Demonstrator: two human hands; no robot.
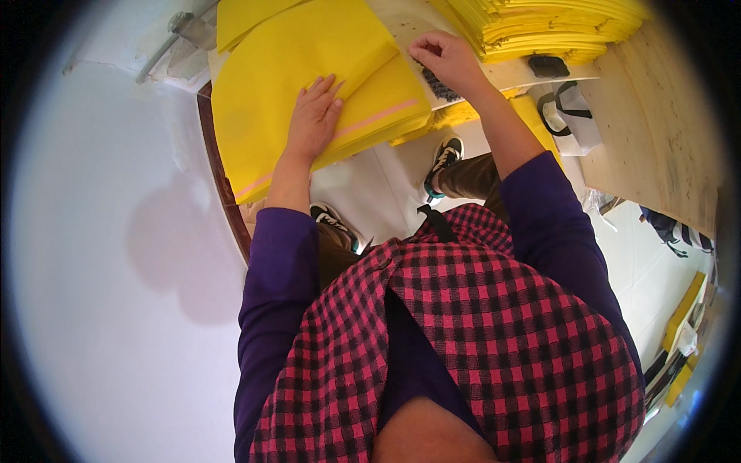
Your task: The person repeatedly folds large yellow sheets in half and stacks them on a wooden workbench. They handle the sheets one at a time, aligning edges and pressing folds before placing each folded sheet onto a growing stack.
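Observation:
A stack of large yellow sheets, paper or thin fabric, lies on the bench in front of me. A pink strip runs along its near edge. My left hand rests on the top sheet with its fingers stretched out. Beyond the stack's right edge, my right hand has thumb and forefinger pinched together. What it holds, if anything, is too small to make out. Just below that hand lies a dark heap of small pieces, partly hidden by the hand and wrist.
A tall pile of folded yellow pieces stands at the far right. Near it are a small black box and a white container with black bands. A wooden board rises on the right; a white wall bounds the left.

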